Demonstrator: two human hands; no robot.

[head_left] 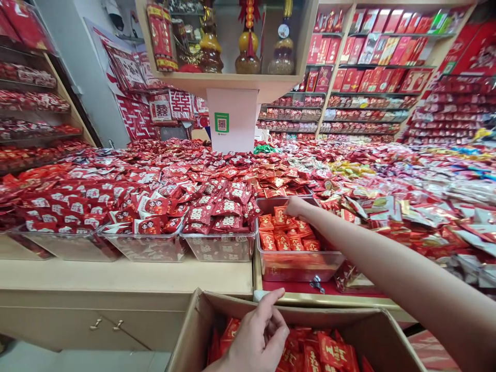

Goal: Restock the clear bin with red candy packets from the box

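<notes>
My right hand (pixel 297 207) reaches into a clear plastic bin (pixel 302 266), its fingers closed at the edge of a red packet with gold print (pixel 280 214). Below that hand, similar small red packets (pixel 283 242) lie in rows inside the bin. Nearer to me, my left hand (pixel 260 333) hovers above an open cardboard box (pixel 358 328), holding nothing, with the index finger stretched out and the other fingers loosely bent. Loose red packets (pixel 335 354) fill the box's lower part. My fingertips on the right are partly hidden.
Other clear bins (pixel 219 248) heaped with red packets stand to the left along the counter (pixel 127 276). A small metal clip (pixel 317 284) lies before the right-hand bin. Overhead juts a display cabinet (pixel 232 78) on a white post (pixel 236 111). Candy piles (pixel 406 206) spread at right.
</notes>
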